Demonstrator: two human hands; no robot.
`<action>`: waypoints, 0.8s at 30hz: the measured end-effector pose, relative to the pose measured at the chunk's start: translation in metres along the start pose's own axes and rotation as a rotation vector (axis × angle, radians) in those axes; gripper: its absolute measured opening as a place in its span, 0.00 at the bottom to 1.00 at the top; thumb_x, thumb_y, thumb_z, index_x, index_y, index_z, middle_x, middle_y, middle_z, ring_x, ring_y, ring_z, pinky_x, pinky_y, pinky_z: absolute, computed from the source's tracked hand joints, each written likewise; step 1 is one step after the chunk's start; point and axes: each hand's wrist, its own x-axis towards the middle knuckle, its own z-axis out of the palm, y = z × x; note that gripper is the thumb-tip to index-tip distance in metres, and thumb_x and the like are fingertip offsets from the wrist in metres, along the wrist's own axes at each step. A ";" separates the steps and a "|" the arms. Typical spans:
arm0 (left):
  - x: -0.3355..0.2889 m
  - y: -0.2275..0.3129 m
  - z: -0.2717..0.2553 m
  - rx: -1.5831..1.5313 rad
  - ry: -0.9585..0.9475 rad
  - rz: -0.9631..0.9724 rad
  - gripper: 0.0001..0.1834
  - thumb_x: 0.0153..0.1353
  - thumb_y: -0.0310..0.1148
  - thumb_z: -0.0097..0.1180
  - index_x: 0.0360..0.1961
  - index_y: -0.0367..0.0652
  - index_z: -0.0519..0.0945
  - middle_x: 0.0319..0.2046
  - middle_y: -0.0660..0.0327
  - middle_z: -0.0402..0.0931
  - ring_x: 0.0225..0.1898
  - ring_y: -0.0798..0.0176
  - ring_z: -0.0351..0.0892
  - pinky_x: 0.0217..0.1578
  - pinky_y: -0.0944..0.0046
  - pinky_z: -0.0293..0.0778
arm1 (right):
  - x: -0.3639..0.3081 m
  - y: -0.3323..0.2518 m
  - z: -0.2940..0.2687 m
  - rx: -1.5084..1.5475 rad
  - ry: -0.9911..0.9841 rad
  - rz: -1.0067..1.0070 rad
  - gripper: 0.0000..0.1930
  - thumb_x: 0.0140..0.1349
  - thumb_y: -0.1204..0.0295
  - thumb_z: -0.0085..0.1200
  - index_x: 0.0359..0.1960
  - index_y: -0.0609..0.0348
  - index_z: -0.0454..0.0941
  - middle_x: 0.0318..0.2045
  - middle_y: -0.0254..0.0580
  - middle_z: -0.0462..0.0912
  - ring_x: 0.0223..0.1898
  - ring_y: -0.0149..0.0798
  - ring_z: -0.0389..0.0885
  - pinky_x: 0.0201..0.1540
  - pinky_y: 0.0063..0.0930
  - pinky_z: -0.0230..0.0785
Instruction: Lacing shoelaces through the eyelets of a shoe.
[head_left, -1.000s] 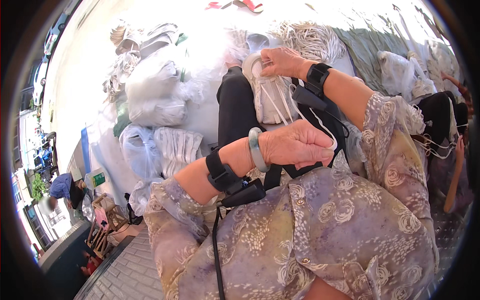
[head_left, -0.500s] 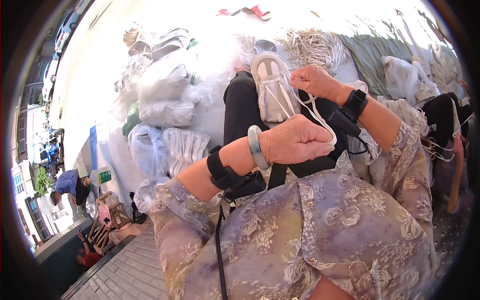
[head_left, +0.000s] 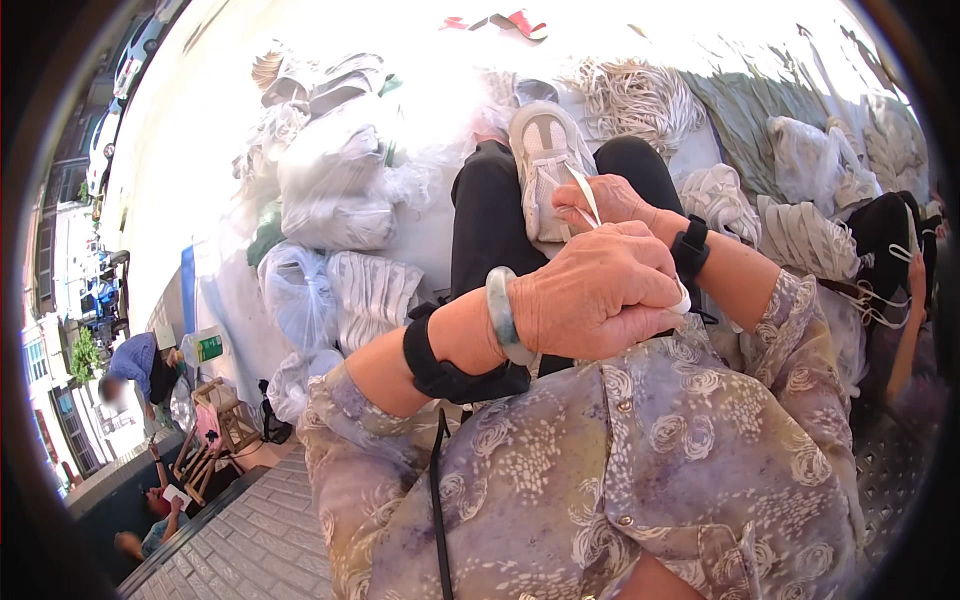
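A white sneaker (head_left: 545, 180) with a mesh tongue rests between my black-trousered knees, its toe pointing away from me. A flat white shoelace (head_left: 584, 193) runs from its eyelets up to my hands. My left hand (head_left: 605, 290), below a jade-coloured bangle, is closed, and a white bit of lace shows at its fingertips. Just beyond it, partly behind it, my right hand (head_left: 620, 203) is curled over the sneaker's opening with its fingers closed on the lace. The left hand hides the heel end of the shoe.
Plastic-wrapped bundles of white shoe parts (head_left: 335, 190) lie to the left. A heap of white laces (head_left: 645, 105) is beyond my knees; stacked white shoe uppers (head_left: 805, 238) are at the right. Another person's arm (head_left: 912, 320) holds laces at the far right. Wooden chairs (head_left: 215, 430) stand lower left.
My right hand has come in toward me and left, from beside the shoe to over its opening. My left hand has shifted slightly nearer and right. The loose lace loop between them no longer shows.
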 end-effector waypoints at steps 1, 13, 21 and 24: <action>-0.005 0.001 -0.003 0.055 0.063 0.017 0.04 0.51 0.25 0.57 0.26 0.36 0.75 0.28 0.57 0.73 0.27 0.55 0.72 0.31 0.62 0.68 | -0.010 0.000 -0.009 0.027 0.033 0.061 0.09 0.52 0.69 0.51 0.35 0.54 0.73 0.21 0.45 0.76 0.26 0.50 0.76 0.28 0.39 0.67; -0.109 -0.002 -0.033 -0.445 0.183 -0.735 0.16 0.58 0.25 0.52 0.48 0.39 0.73 0.24 0.67 0.75 0.20 0.80 0.63 0.21 0.78 0.59 | -0.099 0.022 -0.083 0.184 0.016 0.426 0.08 0.51 0.73 0.55 0.32 0.61 0.73 0.16 0.41 0.69 0.19 0.34 0.68 0.25 0.26 0.60; -0.202 -0.008 -0.078 -0.278 0.422 -1.045 0.19 0.56 0.26 0.53 0.50 0.37 0.72 0.18 0.70 0.72 0.20 0.79 0.65 0.23 0.78 0.61 | -0.135 0.093 -0.126 -0.073 0.278 0.598 0.19 0.56 0.62 0.54 0.17 0.65 0.70 0.10 0.37 0.61 0.15 0.29 0.58 0.20 0.26 0.54; -0.227 -0.014 -0.095 -0.292 0.556 -1.163 0.17 0.56 0.27 0.54 0.47 0.37 0.74 0.18 0.71 0.70 0.20 0.79 0.65 0.22 0.77 0.61 | -0.139 0.094 -0.130 -0.067 0.291 0.580 0.19 0.57 0.60 0.54 0.18 0.65 0.71 0.11 0.40 0.61 0.15 0.32 0.58 0.20 0.28 0.55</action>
